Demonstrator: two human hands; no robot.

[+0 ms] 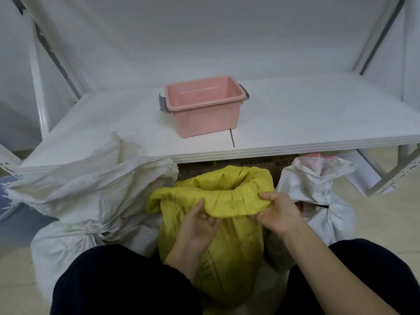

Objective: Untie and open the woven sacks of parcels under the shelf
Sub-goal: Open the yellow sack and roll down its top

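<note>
The yellow woven sack (227, 242) is seen at the lower centre of the frame, standing on the floor between the person's knees and just in front of the white shelf board (306, 123). Its mouth is untied, and its rim is turned outward into a rolled cuff. The cuff is gripped on its near side by both hands. It is pinched left of centre by the left hand (197, 223), with fingers curled under the fold. It is held at the right end of the fold by the right hand (280, 212), thumb on top. What lies inside cannot be made out.

The step in hand is judged to be the opening of this sack by rolling its rim down. For the next move, the cuff would need to be worked lower all round, with an even pull on both sides so that the sack is not tipped.

Two sacks are left to be undone. The large white sack (79, 194) at the left is knotted at its neck. The smaller white sack (338, 221) at the right is bound by a black tie (325, 206). A pink bin (204, 110) is seen on the shelf board at upper centre.
</note>
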